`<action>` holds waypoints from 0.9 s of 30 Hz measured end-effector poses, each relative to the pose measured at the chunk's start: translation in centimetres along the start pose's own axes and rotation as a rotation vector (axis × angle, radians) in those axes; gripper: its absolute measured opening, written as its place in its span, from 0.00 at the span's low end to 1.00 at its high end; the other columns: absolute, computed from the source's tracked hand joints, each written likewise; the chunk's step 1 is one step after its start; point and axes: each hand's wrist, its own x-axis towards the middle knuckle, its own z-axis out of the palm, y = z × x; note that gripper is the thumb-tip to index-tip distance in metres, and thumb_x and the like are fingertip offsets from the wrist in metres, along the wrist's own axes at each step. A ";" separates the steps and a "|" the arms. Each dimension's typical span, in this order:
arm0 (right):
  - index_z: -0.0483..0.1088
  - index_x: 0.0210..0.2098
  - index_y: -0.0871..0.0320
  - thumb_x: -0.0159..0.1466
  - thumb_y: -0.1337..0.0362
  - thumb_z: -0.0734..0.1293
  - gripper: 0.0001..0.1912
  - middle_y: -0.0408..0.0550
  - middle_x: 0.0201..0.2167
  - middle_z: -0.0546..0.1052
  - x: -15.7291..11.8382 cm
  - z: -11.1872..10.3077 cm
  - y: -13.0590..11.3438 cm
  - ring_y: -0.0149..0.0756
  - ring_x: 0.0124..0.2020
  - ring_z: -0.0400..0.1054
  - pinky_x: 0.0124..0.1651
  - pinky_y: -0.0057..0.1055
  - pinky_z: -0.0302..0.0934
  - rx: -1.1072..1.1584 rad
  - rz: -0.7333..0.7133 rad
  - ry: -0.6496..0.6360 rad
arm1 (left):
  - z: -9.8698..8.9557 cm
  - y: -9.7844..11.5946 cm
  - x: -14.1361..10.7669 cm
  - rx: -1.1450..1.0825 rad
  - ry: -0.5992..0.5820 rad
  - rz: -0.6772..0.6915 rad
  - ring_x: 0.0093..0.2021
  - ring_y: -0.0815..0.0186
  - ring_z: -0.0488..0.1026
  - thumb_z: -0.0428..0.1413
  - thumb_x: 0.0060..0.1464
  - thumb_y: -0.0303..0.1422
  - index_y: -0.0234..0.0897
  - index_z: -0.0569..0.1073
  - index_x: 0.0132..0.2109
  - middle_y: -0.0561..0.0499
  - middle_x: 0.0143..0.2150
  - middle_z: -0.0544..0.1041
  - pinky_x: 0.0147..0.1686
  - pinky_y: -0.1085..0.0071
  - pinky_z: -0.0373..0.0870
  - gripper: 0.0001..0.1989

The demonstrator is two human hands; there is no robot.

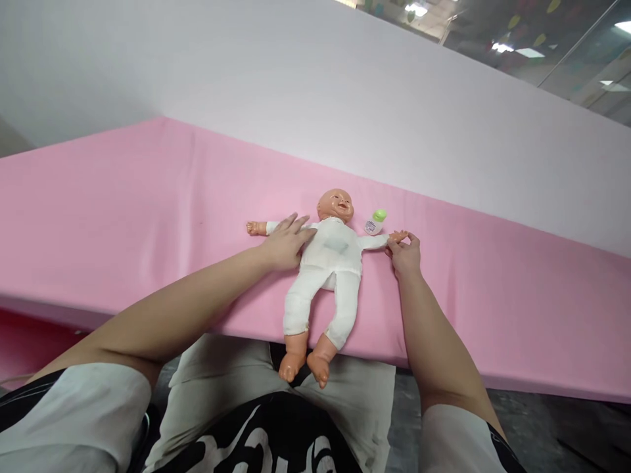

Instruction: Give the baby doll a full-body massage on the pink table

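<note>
A baby doll [331, 246] with a white cloth body lies on its back on the pink padded surface [211, 190]. Its plastic feet stick out past the near edge. My left hand [286, 244] rests with fingers spread on the doll's upper arm and the side of its chest, holding nothing. At the other side, my right hand [406, 255] pinches the doll's outstretched arm at the wrist. A small bottle [375, 225] with a green cap lies beside the doll's head, just above that arm.
A white wall [315, 98] rises behind the pink surface, with a window [517, 46] above it at the upper right. My lap is close against the near edge. Dark floor [532, 420] shows below at the right.
</note>
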 end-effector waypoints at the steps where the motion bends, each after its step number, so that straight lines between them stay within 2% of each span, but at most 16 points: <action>1: 0.58 0.64 0.51 0.58 0.61 0.79 0.41 0.49 0.46 0.82 -0.1 0.1 -0.2 0.38 0.40 0.81 0.49 0.42 0.80 0.003 -0.011 0.002 | -0.2 0.1 -0.2 -0.005 -0.028 0.057 0.81 0.33 0.40 0.61 0.56 0.38 0.40 0.59 0.77 0.35 0.82 0.46 0.75 0.39 0.47 0.44; 5: 0.60 0.60 0.52 0.57 0.58 0.79 0.37 0.53 0.50 0.82 -1.1 0.5 -1.3 0.40 0.42 0.81 0.48 0.43 0.80 0.021 -0.055 0.011 | -1.6 0.2 -1.5 -0.009 -0.115 0.222 0.81 0.32 0.33 0.65 0.49 0.35 0.49 0.52 0.80 0.40 0.84 0.37 0.75 0.36 0.46 0.54; 9: 0.62 0.54 0.52 0.57 0.56 0.79 0.32 0.56 0.56 0.80 -2.3 1.0 -2.6 0.42 0.52 0.79 0.54 0.45 0.78 0.044 -0.189 0.010 | -2.2 1.4 -2.9 -0.063 -0.249 0.356 0.79 0.23 0.31 0.73 0.40 0.43 0.51 0.46 0.81 0.38 0.83 0.31 0.72 0.28 0.44 0.67; 11: 0.64 0.52 0.53 0.57 0.55 0.79 0.30 0.55 0.54 0.81 -3.0 1.5 -3.3 0.42 0.53 0.79 0.58 0.46 0.75 0.030 -0.264 0.025 | -2.1 2.4 -3.3 -0.097 -0.239 0.422 0.79 0.21 0.32 0.74 0.37 0.47 0.51 0.48 0.81 0.37 0.83 0.32 0.71 0.25 0.41 0.68; 14: 0.67 0.54 0.56 0.58 0.54 0.78 0.29 0.54 0.51 0.82 -4.4 2.4 -4.1 0.42 0.52 0.80 0.62 0.46 0.73 -0.045 -0.360 0.030 | -1.8 3.6 -3.2 -0.169 -0.126 0.545 0.80 0.26 0.37 0.72 0.42 0.51 0.50 0.55 0.79 0.39 0.83 0.39 0.74 0.30 0.41 0.61; 16: 0.70 0.57 0.56 0.62 0.54 0.75 0.27 0.54 0.53 0.82 -5.5 3.2 -4.5 0.43 0.53 0.79 0.62 0.45 0.74 -0.109 -0.432 -0.028 | -1.6 4.2 -3.0 -0.224 -0.070 0.625 0.80 0.33 0.44 0.70 0.47 0.51 0.46 0.56 0.79 0.38 0.83 0.44 0.76 0.36 0.44 0.57; 19: 0.73 0.61 0.54 0.68 0.56 0.70 0.24 0.53 0.58 0.81 -7.1 4.5 -4.8 0.44 0.55 0.79 0.61 0.47 0.74 -0.277 -0.561 -0.142 | -1.2 4.7 -2.8 -0.282 -0.032 0.728 0.78 0.41 0.55 0.65 0.54 0.44 0.44 0.58 0.78 0.38 0.80 0.55 0.76 0.42 0.50 0.48; 22: 0.75 0.62 0.52 0.70 0.59 0.66 0.22 0.51 0.61 0.80 -7.8 5.4 -4.5 0.47 0.61 0.75 0.68 0.52 0.68 -0.517 -0.748 -0.263 | -0.7 5.0 -2.8 -0.351 0.022 0.801 0.74 0.47 0.65 0.60 0.56 0.32 0.46 0.66 0.74 0.41 0.73 0.70 0.74 0.47 0.58 0.38; 25: 0.75 0.63 0.52 0.71 0.62 0.62 0.23 0.51 0.64 0.78 -7.6 5.9 -4.1 0.48 0.68 0.69 0.73 0.55 0.61 -0.662 -0.887 -0.377 | -0.4 4.7 -2.7 -0.504 0.119 0.764 0.63 0.52 0.77 0.56 0.59 0.30 0.42 0.70 0.69 0.41 0.63 0.79 0.64 0.55 0.72 0.31; 27: 0.74 0.64 0.51 0.72 0.64 0.61 0.24 0.50 0.65 0.77 -7.3 5.9 -3.8 0.47 0.68 0.68 0.74 0.55 0.61 -0.708 -0.916 -0.401 | -0.3 4.2 -2.4 -0.579 0.199 0.666 0.58 0.54 0.80 0.55 0.61 0.32 0.40 0.70 0.68 0.41 0.60 0.81 0.58 0.58 0.76 0.28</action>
